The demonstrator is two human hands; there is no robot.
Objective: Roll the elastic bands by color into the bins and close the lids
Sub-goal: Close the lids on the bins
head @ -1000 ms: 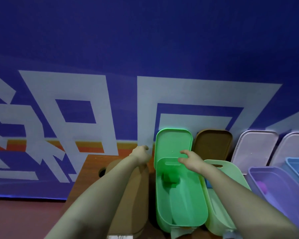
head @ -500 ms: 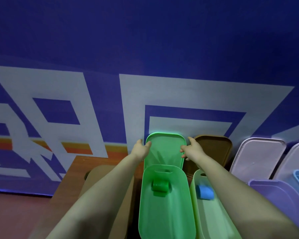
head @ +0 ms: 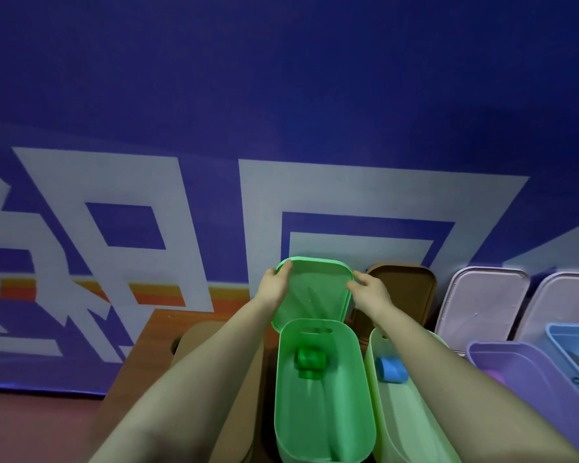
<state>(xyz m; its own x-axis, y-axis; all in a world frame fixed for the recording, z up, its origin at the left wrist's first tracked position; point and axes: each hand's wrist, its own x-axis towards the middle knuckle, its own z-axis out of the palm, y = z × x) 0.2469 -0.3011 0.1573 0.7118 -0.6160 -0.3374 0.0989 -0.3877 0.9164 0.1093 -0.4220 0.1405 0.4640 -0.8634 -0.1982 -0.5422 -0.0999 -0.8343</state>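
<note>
Both hands were at the far end of the green bin (head: 315,426), on the green lid (head: 315,295), which stood nearly upright against the blue wall. The left hand (head: 274,290) gripped the lid's upper left corner, with the thumb over the front of the rim. The right hand (head: 370,292) held the right edge with its fingers curled against it. The lid's lower edge was hidden behind the bin's far rim. The rolled green band (head: 310,360) lay inside the bin at its far end, so this bin appeared ready for closing.

The main risk was in bringing the lid down. It was held only by its edges, so it could slip or tilt and land askew on the rim instead of seating. Its hidden lower edge might also catch on the bin's far wall. The brown lid (head: 406,295) leaned just right of the right hand, and a wide swing could knock it over. The right forearm crossed above the pale green bin (head: 405,426), which held a blue roll (head: 391,369), and could nudge that bin.
</note>
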